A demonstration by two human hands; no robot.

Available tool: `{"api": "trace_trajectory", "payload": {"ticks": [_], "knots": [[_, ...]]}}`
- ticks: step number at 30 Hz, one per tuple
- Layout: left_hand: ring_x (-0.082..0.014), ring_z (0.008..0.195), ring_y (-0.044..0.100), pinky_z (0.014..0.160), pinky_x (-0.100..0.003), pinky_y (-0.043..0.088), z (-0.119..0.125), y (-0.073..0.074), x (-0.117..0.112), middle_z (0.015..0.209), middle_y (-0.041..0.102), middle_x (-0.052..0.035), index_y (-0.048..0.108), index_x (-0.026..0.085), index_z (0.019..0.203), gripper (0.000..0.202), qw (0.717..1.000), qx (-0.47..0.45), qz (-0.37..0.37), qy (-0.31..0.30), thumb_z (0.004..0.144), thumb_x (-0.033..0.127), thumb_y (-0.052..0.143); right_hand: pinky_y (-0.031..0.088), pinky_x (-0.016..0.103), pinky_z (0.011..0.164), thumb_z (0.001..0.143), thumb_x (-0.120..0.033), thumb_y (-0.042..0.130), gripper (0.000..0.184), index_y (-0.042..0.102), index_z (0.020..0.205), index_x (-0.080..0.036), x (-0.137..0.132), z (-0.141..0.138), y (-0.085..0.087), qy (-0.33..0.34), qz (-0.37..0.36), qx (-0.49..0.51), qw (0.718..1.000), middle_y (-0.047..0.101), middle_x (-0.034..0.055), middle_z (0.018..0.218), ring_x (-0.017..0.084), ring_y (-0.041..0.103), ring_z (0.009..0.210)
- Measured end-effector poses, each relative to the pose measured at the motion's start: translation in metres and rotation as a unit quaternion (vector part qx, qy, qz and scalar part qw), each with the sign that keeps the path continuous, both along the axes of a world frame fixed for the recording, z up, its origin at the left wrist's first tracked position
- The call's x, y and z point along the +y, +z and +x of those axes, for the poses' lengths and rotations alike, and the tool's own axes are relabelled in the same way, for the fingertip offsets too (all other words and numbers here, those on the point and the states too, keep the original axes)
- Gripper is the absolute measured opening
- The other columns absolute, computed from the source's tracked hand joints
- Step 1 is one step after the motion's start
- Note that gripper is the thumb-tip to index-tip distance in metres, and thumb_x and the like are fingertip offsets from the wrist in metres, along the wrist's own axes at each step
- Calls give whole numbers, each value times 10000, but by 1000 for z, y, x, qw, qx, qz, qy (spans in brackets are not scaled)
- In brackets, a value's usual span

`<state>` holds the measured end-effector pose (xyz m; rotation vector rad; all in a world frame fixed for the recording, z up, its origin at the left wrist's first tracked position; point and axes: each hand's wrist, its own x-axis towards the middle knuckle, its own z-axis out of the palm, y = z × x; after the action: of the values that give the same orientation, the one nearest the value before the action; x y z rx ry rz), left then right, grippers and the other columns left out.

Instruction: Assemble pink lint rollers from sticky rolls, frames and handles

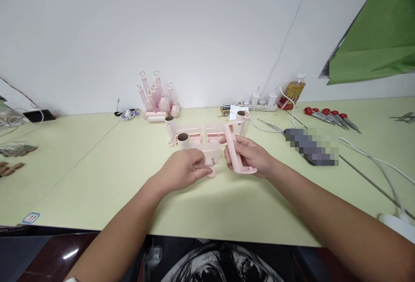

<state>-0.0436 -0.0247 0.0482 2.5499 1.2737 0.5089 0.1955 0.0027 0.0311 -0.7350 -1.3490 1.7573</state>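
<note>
My right hand (248, 156) holds up a pale pink, U-shaped plastic frame (234, 150), its fingers wrapped round the long side. To its left, my left hand (181, 169) is closed low over the table, with thumb and fingertips at a small pink round part (212, 172); the contact is partly blurred. Just beyond lies a clear pinkish cover (210, 149). Behind the left hand stands a white roll with a brown cardboard core (183, 137). Two open pink cases (188, 138) (215, 138) lie farther back, with another upright roll (170, 125) beside them.
Several pink pieces with heart-shaped loops (157, 96) stand against the wall. To the right are a power strip (266, 107), a drink bottle (292, 92), red-topped screwdrivers (333, 115) and a blurred-out dark object (311, 146). White cables (372, 156) cross the right side of the table.
</note>
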Motion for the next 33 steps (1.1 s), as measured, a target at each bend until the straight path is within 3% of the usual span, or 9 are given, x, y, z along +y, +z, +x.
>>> {"api": "trace_trajectory", "payload": {"ticks": [4,8,11,14,17,22,24,28,33], "knots": [[-182,802,588,655,-273,447,19,-8,-11,925,612,-62,578,172,860,147,986,151,21,-69,889,291,497,396,233,437,767,-539,666,474,581,1084,-197,11,-7,-14,-100,-13,-67,993,648,18,716,148,577,563],[-235,881,608,705,-332,493,30,-17,-18,971,629,-95,594,151,986,224,973,212,24,-88,908,326,477,375,232,479,836,-445,596,306,637,982,-179,11,-10,-19,-139,96,-192,967,609,1,724,133,552,594],[-256,872,618,722,-365,506,33,-23,-23,937,650,-102,617,136,964,259,969,222,33,-102,904,349,482,388,251,548,849,-301,567,200,678,979,-198,7,-12,-20,-137,216,-296,920,619,-8,745,134,542,627],[-268,875,628,721,-376,514,35,-26,-30,965,653,-124,643,124,957,277,966,232,42,-109,882,353,507,428,283,672,838,-179,520,209,698,943,-209,6,-14,-26,-161,320,-366,859,680,16,875,169,597,783],[-273,894,635,729,-378,522,38,-27,-39,1000,652,-159,660,113,963,318,962,245,41,-117,891,368,485,448,315,758,817,-129,509,260,686,995,-197,6,-18,-34,-180,371,-418,809,694,48,954,197,614,872],[-323,1100,591,776,-378,530,43,-31,-49,1000,672,-179,672,117,957,356,956,249,57,-144,926,378,431,449,341,786,805,-113,499,255,656,998,-169,3,-29,-46,-163,418,-479,755,666,78,966,227,580,921],[-327,1165,564,824,-388,525,43,-34,-50,1059,667,-189,668,118,984,368,960,238,65,-136,933,381,417,443,342,781,811,-124,497,234,645,986,-172,1,-32,-47,-168,422,-491,743,650,79,962,232,562,928],[-348,1239,509,897,-417,501,41,-39,-48,1243,580,-262,647,55,1061,388,966,235,84,-61,923,344,429,434,336,766,815,-131,491,197,620,956,-183,-1,-37,-48,-177,407,-506,740,623,74,947,227,542,921],[-314,1121,583,858,-401,510,41,-38,-48,1047,654,-214,661,81,984,341,968,242,38,-57,908,338,450,434,331,741,804,-123,497,192,610,947,-181,-2,-39,-49,-170,410,-493,748,603,77,955,224,534,913]]}}
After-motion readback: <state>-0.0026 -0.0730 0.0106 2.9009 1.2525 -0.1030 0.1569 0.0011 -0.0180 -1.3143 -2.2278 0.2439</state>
